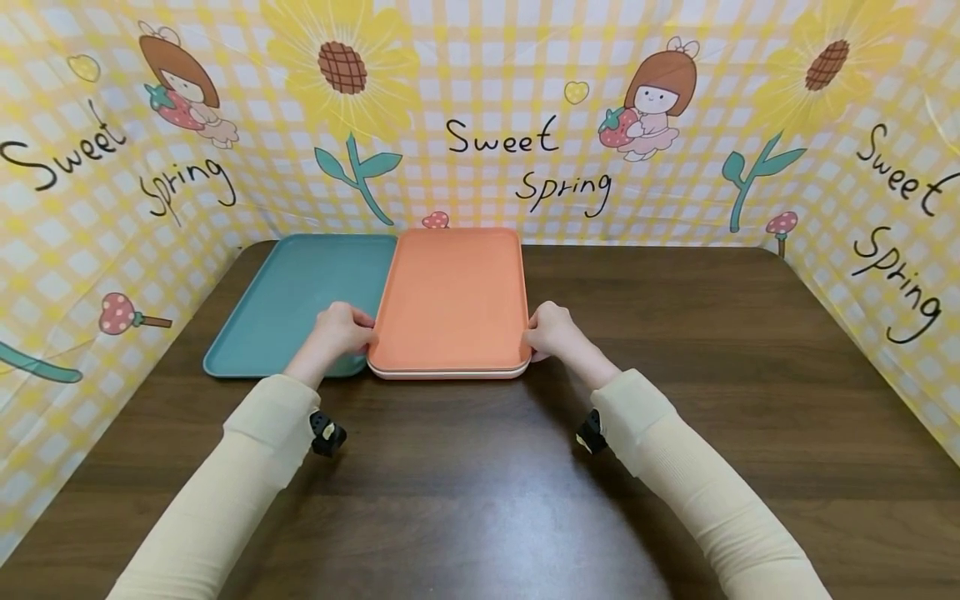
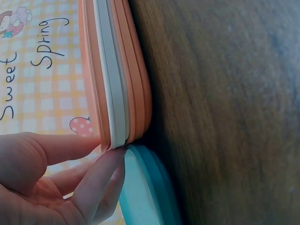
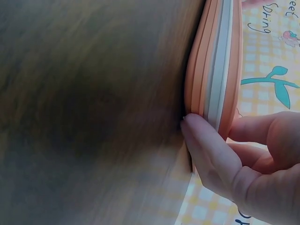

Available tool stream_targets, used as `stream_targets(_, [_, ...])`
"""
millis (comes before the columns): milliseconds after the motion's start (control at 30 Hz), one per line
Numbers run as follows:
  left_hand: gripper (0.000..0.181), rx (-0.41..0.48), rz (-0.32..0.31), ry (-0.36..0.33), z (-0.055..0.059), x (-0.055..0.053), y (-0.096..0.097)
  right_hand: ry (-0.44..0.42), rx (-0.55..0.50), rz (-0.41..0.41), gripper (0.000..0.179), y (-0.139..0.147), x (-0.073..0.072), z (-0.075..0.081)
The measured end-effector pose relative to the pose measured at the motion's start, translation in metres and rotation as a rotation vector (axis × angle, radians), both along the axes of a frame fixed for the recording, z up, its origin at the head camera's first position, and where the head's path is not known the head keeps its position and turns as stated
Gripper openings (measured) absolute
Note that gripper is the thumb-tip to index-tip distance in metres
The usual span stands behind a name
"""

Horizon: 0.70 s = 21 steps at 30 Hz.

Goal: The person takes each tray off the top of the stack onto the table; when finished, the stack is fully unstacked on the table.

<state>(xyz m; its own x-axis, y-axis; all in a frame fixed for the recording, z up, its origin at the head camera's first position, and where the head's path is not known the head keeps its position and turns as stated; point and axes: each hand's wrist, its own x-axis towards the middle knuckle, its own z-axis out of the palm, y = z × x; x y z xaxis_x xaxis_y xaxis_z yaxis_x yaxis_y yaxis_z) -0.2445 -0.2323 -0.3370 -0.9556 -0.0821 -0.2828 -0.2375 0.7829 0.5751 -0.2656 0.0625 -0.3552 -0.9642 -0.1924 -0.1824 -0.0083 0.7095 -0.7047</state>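
A stack of trays (image 1: 453,300) lies at the back of the brown table, its top one orange. The wrist views show pale layers (image 2: 110,75) between the orange top tray and orange layers below. My left hand (image 1: 343,327) pinches the left edge of the stack, thumb at the top rim and fingers against the pale layers. On the opposite edge, my right hand (image 1: 552,329) grips with the thumb by the top rim and a fingertip (image 3: 192,121) at the lower orange layers. How many trays each hand holds, I cannot tell.
Teal trays (image 1: 300,292) lie just left of the orange-topped stack, partly beneath my left hand. A yellow checked cloth (image 1: 480,100) printed with flowers and lettering walls off the back and sides of the table (image 1: 465,483).
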Motion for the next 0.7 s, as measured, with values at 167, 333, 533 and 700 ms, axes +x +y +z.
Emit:
stream_targets(167, [0.032,-0.009,-0.007,0.009,-0.0009,-0.0008,0.0004,0.041,0.080,0.003,0.029,-0.0015,0.0000,0.0007])
stream_targets(333, [0.031,0.000,0.004,0.005,-0.0018,-0.0007,-0.0007,0.036,0.118,0.005,0.031,-0.0033,-0.0004,0.0009])
stream_targets(533, [0.030,0.064,0.029,-0.002,-0.0029,-0.0009,-0.0021,0.040,0.133,0.017,0.036,-0.0039,0.0000,0.0024])
stream_targets(700, [0.029,0.130,0.055,-0.023,-0.0028,-0.0029,-0.0032,0.062,0.135,0.016,0.036,-0.0020,-0.0002,0.0039])
